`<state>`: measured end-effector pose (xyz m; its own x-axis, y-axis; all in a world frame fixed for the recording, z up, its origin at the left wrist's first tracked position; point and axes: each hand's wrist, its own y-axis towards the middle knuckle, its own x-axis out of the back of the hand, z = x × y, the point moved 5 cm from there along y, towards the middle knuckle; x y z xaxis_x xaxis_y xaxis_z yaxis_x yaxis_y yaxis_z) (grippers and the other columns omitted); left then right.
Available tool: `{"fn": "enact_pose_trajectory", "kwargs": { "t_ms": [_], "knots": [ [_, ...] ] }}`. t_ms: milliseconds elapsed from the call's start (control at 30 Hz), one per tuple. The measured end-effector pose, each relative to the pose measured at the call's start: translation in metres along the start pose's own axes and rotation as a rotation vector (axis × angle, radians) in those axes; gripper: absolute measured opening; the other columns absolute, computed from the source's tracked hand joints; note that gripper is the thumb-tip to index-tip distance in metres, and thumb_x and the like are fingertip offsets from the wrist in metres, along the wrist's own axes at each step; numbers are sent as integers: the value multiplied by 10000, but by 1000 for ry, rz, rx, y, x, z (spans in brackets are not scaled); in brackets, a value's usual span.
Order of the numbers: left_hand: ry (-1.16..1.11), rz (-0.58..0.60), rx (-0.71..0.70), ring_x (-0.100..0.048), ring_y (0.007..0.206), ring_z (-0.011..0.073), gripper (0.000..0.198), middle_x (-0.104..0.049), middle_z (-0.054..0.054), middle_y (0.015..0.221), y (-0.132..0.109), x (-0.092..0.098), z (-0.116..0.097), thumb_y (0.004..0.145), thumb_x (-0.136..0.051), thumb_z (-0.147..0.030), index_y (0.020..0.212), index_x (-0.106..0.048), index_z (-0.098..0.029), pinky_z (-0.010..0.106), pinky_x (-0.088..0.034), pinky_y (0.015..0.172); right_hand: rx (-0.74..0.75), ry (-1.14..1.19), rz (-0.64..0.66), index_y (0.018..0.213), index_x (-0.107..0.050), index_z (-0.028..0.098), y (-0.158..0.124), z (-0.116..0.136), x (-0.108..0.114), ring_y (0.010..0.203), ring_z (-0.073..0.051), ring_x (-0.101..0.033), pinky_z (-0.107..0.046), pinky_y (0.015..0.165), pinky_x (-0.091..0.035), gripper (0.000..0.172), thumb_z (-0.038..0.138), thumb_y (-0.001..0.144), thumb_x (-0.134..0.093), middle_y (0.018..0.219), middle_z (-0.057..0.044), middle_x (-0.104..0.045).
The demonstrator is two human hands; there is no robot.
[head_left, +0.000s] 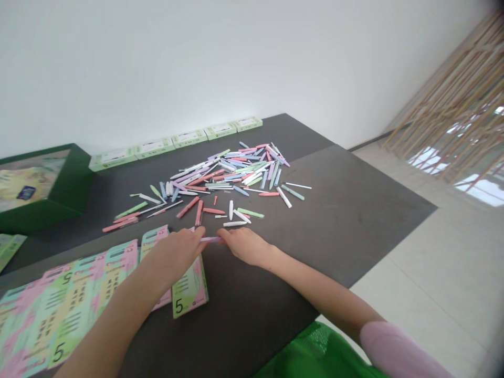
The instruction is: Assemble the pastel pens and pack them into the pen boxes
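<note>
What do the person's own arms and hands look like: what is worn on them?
Left hand and right hand are bare: no gloves, rings or watch showing. Forearms are uncovered; a pale pink sleeve covers the right upper arm.

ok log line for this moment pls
left hand: holds one end of lilac pen | right hand: holds other end | pen pile: behind hands on table | printed cards: under left arm
</note>
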<state>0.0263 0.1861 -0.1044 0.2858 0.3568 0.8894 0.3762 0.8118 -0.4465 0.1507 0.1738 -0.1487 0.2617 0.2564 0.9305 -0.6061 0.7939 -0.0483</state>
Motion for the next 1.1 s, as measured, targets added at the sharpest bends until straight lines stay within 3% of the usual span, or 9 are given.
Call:
{"fn": "enact_pose_trajectory", "kwargs": {
  "t_ms": [100, 233, 467, 667, 867, 967, 1100],
  "knots": [
    [48, 13, 10, -706, 921, 282, 323, -729, 125, 908, -2, 3, -1, 979, -323, -365, 1037, -583, -185, 365, -502, 788, -20, -28, 10, 1144, -541, 159, -1, 1, 0, 839, -245, -703, -311, 696, -478, 263, 264, 1012, -341, 938, -127, -721],
    [126, 7, 58, -699, 943, 351, 348, -722, 183, 895, -1, 9, -7, 970, -322, -322, 1030, -614, -143, 445, -506, 808, -61, -54, 8, 1138, -564, 165, -6, -2, 6, 884, -269, -700, -322, 724, -489, 298, 380, 989, -420, 944, -136, -726],
    [138, 25, 10, -709, 917, 322, 339, -723, 183, 964, 6, 2, -10, 963, -335, -282, 1031, -639, -149, 410, -532, 742, -126, -43, -23, 1298, -509, 159, -21, -29, 14, 964, -281, -692, -338, 769, -493, 415, 417, 994, -398, 1045, -144, -722],
    [144, 3, -19, -715, 864, 343, 333, -728, 164, 922, -3, 4, -6, 977, -345, -303, 1020, -637, -148, 429, -538, 709, -66, -2, -34, 1315, -500, 194, -14, -21, 14, 1034, -261, -670, -323, 788, -490, 473, 479, 938, -512, 1162, -110, -694],
    [151, -31, -24, -715, 877, 341, 330, -733, 152, 908, -8, 9, -10, 981, -361, -334, 1037, -634, -158, 435, -534, 752, -1, 7, -47, 1181, -581, 167, -4, -9, 10, 946, -266, -685, -312, 728, -479, 328, 378, 931, -555, 1026, -107, -715],
    [151, -24, 2, -717, 855, 353, 294, -736, 168, 872, -7, 8, -6, 964, -405, -286, 1026, -647, -131, 429, -534, 738, -6, 16, -54, 1102, -618, 138, -7, -15, 5, 888, -258, -690, -300, 692, -468, 241, 291, 922, -573, 1002, -119, -712],
    [135, -30, 48, -720, 871, 335, 354, -742, 176, 933, -10, 8, 2, 967, -388, -319, 1143, -639, -142, 383, -534, 703, -17, 75, -89, 1049, -645, 147, -14, -28, 2, 873, -205, -682, -268, 716, -459, 220, 313, 944, -548, 1020, -96, -710]
  ]
}}
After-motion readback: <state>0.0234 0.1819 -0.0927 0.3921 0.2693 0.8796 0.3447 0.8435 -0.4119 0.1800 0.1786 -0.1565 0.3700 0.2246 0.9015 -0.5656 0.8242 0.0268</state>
